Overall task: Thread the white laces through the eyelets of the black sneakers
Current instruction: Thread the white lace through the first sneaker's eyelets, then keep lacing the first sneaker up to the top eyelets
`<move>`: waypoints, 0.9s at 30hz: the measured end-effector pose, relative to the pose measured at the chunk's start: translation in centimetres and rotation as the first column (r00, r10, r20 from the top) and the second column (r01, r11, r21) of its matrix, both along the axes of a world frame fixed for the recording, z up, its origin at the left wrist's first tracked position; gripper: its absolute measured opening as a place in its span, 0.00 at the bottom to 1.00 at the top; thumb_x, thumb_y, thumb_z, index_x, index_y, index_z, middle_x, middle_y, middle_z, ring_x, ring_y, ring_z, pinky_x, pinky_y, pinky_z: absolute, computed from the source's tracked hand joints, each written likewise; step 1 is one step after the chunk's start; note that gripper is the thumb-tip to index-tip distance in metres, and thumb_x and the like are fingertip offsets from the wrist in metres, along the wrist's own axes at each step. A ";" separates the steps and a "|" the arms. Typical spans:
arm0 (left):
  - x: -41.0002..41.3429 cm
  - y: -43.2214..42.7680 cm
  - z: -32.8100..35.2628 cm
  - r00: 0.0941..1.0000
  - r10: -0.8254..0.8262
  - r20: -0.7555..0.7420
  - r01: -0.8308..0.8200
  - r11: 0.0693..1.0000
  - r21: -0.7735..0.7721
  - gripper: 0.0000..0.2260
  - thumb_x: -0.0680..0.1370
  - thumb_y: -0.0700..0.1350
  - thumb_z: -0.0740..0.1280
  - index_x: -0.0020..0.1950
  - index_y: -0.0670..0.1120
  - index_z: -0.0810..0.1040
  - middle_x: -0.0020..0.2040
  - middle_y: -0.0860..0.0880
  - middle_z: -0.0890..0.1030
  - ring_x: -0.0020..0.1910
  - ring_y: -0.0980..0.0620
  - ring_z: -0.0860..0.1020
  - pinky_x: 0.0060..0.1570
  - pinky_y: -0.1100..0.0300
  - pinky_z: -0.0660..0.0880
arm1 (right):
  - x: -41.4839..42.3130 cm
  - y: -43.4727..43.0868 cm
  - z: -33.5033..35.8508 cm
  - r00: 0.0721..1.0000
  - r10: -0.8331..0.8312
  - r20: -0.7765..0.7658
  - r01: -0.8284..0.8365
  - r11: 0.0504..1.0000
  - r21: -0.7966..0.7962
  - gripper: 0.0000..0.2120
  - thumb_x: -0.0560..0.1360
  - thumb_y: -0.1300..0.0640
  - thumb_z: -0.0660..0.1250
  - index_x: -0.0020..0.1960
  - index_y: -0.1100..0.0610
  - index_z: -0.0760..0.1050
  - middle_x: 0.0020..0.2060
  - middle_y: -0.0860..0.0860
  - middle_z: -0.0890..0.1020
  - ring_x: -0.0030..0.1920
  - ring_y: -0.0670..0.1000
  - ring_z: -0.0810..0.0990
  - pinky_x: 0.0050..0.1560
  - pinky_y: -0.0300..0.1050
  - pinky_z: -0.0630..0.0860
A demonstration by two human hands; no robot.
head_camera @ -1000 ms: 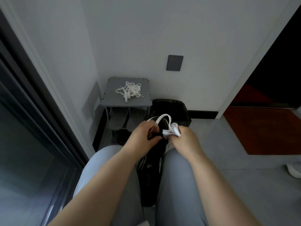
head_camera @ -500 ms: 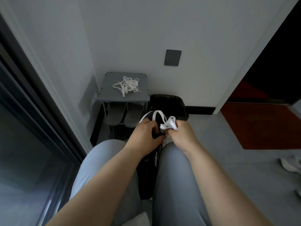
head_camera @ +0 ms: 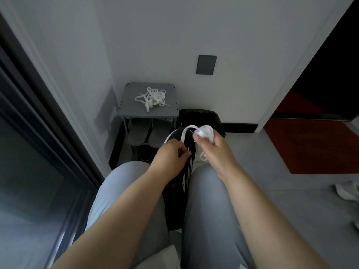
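Observation:
A black sneaker (head_camera: 177, 193) with white stripes lies wedged between my knees, toe pointing away. My left hand (head_camera: 171, 158) rests on its upper, fingers curled and pinching the white lace (head_camera: 187, 131) near the eyelets. My right hand (head_camera: 213, 150) grips a bunched part of the same lace above the shoe's toe; a loop arcs between the hands and a short end hangs below the right hand. A second loose white lace (head_camera: 152, 98) lies tangled on top of a small grey shoe rack (head_camera: 128, 105).
Grey slippers (head_camera: 149, 133) sit on the rack's lower shelf. A black bin (head_camera: 200, 117) stands beside it against the white wall. A dark glass door runs along the left. A red mat (head_camera: 314, 144) lies at the right doorway, and white footwear (head_camera: 347, 193) lies on the floor at the right.
My right hand has lifted and pulled the bunched lace up and to the right, away from the left hand, which stays on the shoe. The view has tilted down slightly.

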State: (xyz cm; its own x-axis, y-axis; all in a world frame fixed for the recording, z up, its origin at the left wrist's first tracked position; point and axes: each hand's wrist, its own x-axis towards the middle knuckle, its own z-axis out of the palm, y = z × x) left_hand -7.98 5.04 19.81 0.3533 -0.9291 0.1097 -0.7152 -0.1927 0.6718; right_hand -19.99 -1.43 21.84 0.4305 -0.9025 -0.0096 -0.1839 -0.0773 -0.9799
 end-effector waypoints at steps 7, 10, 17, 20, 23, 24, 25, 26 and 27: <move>-0.2 1.4 0.6 0.991 -0.131 0.036 0.129 0.990 0.054 0.13 0.73 0.47 0.70 0.55 0.46 0.78 0.54 0.47 0.75 0.55 0.46 0.73 0.57 0.54 0.70 | 1.7 -0.3 0.6 0.937 0.067 0.342 -0.148 0.965 0.217 0.05 0.71 0.56 0.69 0.42 0.59 0.78 0.35 0.50 0.82 0.37 0.45 0.78 0.45 0.42 0.72; -0.9 2.8 0.3 0.993 -0.054 0.101 0.028 0.970 0.241 0.18 0.73 0.54 0.69 0.59 0.47 0.74 0.61 0.46 0.66 0.60 0.44 0.66 0.60 0.56 0.65 | 0.7 -1.3 0.5 0.831 -0.185 0.525 -0.058 0.909 0.412 0.17 0.74 0.63 0.65 0.28 0.53 0.74 0.24 0.46 0.73 0.30 0.45 0.74 0.47 0.47 0.68; -1.8 2.9 -0.6 0.990 -0.006 0.144 -0.049 0.925 0.376 0.15 0.80 0.50 0.58 0.54 0.43 0.79 0.62 0.44 0.65 0.59 0.42 0.67 0.59 0.53 0.70 | 0.3 -1.7 0.3 0.788 -0.345 0.510 0.023 0.844 0.535 0.12 0.76 0.60 0.63 0.36 0.52 0.65 0.23 0.45 0.68 0.25 0.42 0.68 0.37 0.42 0.68; 1.1 1.4 -1.0 0.987 0.038 0.154 -0.105 0.884 0.456 0.13 0.80 0.50 0.57 0.50 0.44 0.78 0.61 0.43 0.70 0.57 0.42 0.71 0.52 0.57 0.70 | -0.8 -2.3 0.5 0.958 -0.063 0.280 -0.019 0.959 0.281 0.12 0.76 0.54 0.64 0.34 0.50 0.70 0.26 0.46 0.72 0.31 0.46 0.70 0.38 0.43 0.66; 3.7 -0.5 -2.4 0.989 0.014 0.149 -0.098 0.814 0.573 0.14 0.80 0.49 0.57 0.50 0.40 0.77 0.56 0.39 0.76 0.54 0.42 0.75 0.48 0.57 0.70 | -1.7 -3.0 1.1 0.971 0.229 -0.068 -0.221 0.969 0.105 0.11 0.77 0.55 0.64 0.36 0.49 0.76 0.32 0.49 0.76 0.35 0.47 0.71 0.40 0.42 0.67; 4.1 -1.1 -3.1 0.991 0.013 0.133 -0.092 0.790 0.606 0.15 0.80 0.48 0.56 0.53 0.38 0.77 0.55 0.39 0.77 0.54 0.43 0.76 0.49 0.57 0.70 | -1.8 -3.5 1.1 0.944 0.286 -0.163 -0.274 0.957 0.092 0.07 0.77 0.56 0.65 0.40 0.50 0.76 0.35 0.50 0.78 0.35 0.47 0.72 0.39 0.41 0.68; 4.4 -1.6 -4.1 0.992 0.006 0.123 -0.083 0.771 0.632 0.16 0.80 0.47 0.56 0.54 0.37 0.77 0.55 0.39 0.78 0.54 0.43 0.76 0.48 0.57 0.70 | -1.9 -4.0 1.1 0.911 0.327 -0.252 -0.317 0.945 0.082 0.03 0.77 0.56 0.65 0.44 0.51 0.77 0.37 0.51 0.79 0.37 0.46 0.74 0.39 0.41 0.69; 4.4 -1.9 -5.1 0.994 0.015 0.108 -0.082 0.755 0.651 0.15 0.80 0.47 0.56 0.55 0.37 0.76 0.55 0.40 0.78 0.55 0.43 0.76 0.48 0.57 0.70 | -1.8 -4.7 0.9 0.879 0.348 -0.326 -0.346 0.936 0.067 0.02 0.76 0.56 0.66 0.46 0.54 0.77 0.39 0.51 0.80 0.38 0.46 0.75 0.41 0.41 0.70; 4.4 -2.1 -6.6 0.994 0.014 0.107 -0.082 0.743 0.664 0.15 0.80 0.47 0.56 0.56 0.37 0.76 0.55 0.40 0.78 0.55 0.43 0.76 0.48 0.57 0.70 | -1.6 -5.4 0.4 0.855 0.353 -0.379 -0.362 0.931 0.049 0.05 0.76 0.55 0.67 0.48 0.56 0.78 0.39 0.50 0.80 0.39 0.46 0.76 0.43 0.42 0.70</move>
